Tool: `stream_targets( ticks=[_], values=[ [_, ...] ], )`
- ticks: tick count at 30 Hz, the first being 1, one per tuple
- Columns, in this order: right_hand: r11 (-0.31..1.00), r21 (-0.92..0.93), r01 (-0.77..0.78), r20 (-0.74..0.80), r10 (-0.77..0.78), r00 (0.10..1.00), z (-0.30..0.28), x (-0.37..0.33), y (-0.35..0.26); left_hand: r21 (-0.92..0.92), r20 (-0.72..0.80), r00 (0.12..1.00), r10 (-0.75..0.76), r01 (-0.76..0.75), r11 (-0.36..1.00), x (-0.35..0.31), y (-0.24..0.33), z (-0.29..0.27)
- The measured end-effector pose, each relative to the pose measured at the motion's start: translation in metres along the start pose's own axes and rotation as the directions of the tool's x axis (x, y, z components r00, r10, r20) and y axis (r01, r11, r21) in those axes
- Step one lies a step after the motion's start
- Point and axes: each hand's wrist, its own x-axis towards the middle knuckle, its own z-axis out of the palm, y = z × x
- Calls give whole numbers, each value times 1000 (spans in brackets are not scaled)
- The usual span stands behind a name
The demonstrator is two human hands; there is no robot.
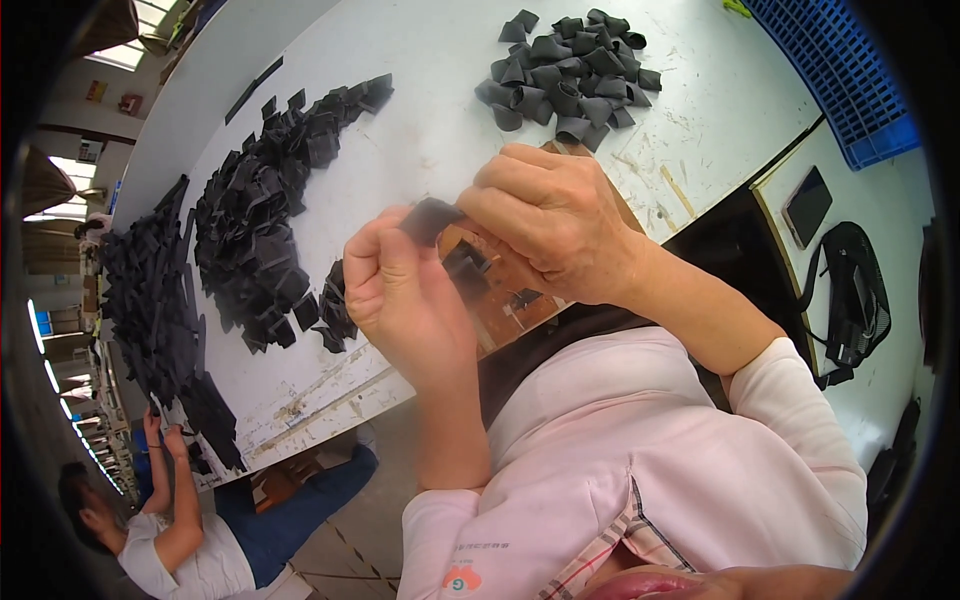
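Observation:
Above the table's near edge, my left hand (405,285) pinches a small black piece of sheet material (430,220) between thumb and fingers. Close beside it, my right hand (550,225) is curled, its fingertips at the right end of the same piece. Under both hands is a brown board (505,322) with a few black pieces (468,268) on it. Far ahead lies a heap of black pieces curled into short tubes (565,80). Flat black pieces (255,215) form a long heap to the left.
Long black strips (155,290) are stacked along the white table's (420,110) left side. A blue crate (840,75), a phone (808,205) and a black mesh bag (855,295) sit at the right. At lower left, another person (190,540) works at the table.

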Motion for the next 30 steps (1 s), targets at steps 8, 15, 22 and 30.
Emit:
stream_targets(
  ticks=[8,15,22,30],
  values=[
    [961,176,-215,128,194,973,-17,6,-5,358,32,985,-170,147,922,5,10,0],
    [951,183,-250,96,235,967,-16,12,-10,437,98,980,-174,115,892,6,9,-9],
    [991,74,-115,98,108,989,-16,19,-10,259,-49,999,7,6,966,10,10,11],
    [1000,0,-16,158,16,987,-7,12,0,436,222,971,90,-182,881,16,9,-13]
  ],
)
